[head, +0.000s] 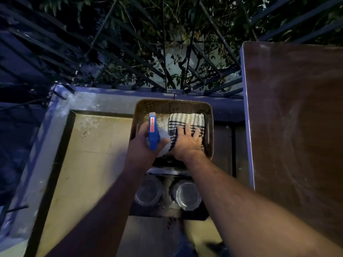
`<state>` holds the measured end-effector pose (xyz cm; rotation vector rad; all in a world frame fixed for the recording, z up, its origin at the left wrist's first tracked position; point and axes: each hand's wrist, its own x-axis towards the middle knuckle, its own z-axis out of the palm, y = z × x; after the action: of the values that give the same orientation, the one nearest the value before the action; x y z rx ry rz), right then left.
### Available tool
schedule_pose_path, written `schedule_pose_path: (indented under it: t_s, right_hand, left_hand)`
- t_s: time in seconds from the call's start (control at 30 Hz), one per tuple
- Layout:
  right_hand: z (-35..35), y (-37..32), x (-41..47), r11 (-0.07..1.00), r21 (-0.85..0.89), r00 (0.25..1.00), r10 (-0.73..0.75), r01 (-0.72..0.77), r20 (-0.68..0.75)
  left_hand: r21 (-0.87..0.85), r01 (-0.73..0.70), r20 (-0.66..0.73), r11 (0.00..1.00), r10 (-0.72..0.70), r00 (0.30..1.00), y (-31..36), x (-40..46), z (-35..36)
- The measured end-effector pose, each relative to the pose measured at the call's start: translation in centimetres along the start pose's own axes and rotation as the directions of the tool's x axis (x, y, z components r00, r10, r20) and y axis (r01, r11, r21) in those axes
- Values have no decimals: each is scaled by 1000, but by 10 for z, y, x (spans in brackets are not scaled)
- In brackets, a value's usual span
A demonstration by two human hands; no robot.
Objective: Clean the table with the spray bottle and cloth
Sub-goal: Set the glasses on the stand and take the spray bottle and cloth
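Note:
A brown perforated basket (172, 105) sits in front of me. My left hand (141, 143) grips a spray bottle (153, 132) with a blue head and a pale body, at the basket's left side. A black-and-white striped cloth (187, 120) lies in the basket's right half. My right hand (187, 141) rests on the cloth with fingers spread. The brown table (297, 112) stands to the right, its top streaked with pale smears.
Below the basket a dark stand holds two round glass-lidded jars (188, 194). A low ledge (111, 100) with dark metal railing and foliage lies beyond. Tiled floor (89, 164) spreads to the left. The table's left edge (247, 127) runs close beside the basket.

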<state>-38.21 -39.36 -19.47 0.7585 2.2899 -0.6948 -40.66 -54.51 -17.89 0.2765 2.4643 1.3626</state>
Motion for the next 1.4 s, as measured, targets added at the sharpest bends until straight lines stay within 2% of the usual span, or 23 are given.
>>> schedule_pose_path:
  t_s: [0.13, 0.23, 0.37, 0.5, 0.57, 0.67, 0.77, 0.8, 0.9, 1.0, 1.07, 1.1, 1.2, 1.4]
  right_hand:
    - [2, -4, 7, 1000, -23, 999, 20, -19, 34]
    - [0, 0, 7, 1000, 11, 1000, -4, 4, -6]
    - [-15, 13, -3, 962, 266, 986, -22, 67, -167]
    - [-37, 21, -28, 812, 584, 982, 88, 27, -167]
    - [-49, 25, -47, 649, 760, 985, 103, 39, -138]
    - [-73, 31, -82, 260, 964, 994, 69, 63, -83]
    - [-98, 37, -114, -166, 986, 998, -58, 15, -25]
    - [-107, 44, -126, -271, 963, 992, -121, -11, -23]
    - [-132, 71, -163, -396, 917, 963, -263, -56, -55]
    - [-154, 107, -195, -519, 852, 890, -422, -77, -176]
    - [-165, 138, -217, -573, 816, 856, -458, -76, -242]
    - [-170, 155, -225, -578, 815, 862, -436, -46, -260]
    - [-179, 208, -243, -544, 836, 924, -286, 63, -255]
    - [-189, 307, -255, -488, 851, 970, -34, 195, -242]
  left_hand:
    - [-62, -27, 36, 998, 29, 999, 4, 8, 8]
    - [-183, -18, 15, 983, 21, 1000, 4, 8, 10]
    - [-276, 14, -83, 961, -38, 996, 13, 3, 3]
    - [-312, 14, -105, 950, -49, 993, 40, -8, -8]
    - [-289, -27, -111, 957, -6, 994, 67, -18, -15]
    - [-273, -96, -121, 957, 65, 991, 106, -37, -23]
    - [-277, -151, -85, 949, 133, 988, 136, -56, -25]
    - [-276, -177, -78, 945, 161, 984, 147, -64, -23]
    - [-264, -262, -107, 928, 242, 964, 177, -89, -16]
    - [-184, -350, -143, 918, 327, 934, 208, -108, -4]
    - [-186, -367, -114, 911, 351, 929, 228, -119, 11]
    - [-205, -350, -83, 914, 340, 937, 238, -124, 20]
    - [-226, -323, -5, 919, 331, 944, 264, -138, 51]
    - [-254, -258, 98, 932, 290, 952, 307, -164, 124]
